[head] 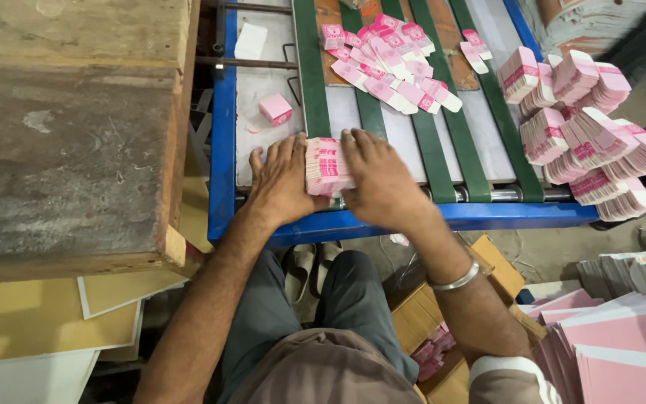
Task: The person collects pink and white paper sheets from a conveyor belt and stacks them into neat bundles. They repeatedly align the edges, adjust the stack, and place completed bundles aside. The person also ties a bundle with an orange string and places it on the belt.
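A stack of flattened pink-and-white cartons stands on edge at the near end of a blue-framed conveyor. My left hand presses flat against the stack's left side. My right hand presses against its right side, so the stack is squeezed between both palms. A silver bangle circles my right wrist. Further up the green belts, a fanned row of the same pink cartons lies overlapping.
Bundles of pink cartons are piled at the conveyor's right edge. One small pink box sits on the metal plate at left. A worn wooden table stands left. Pink sheets and cardboard boxes lie below right.
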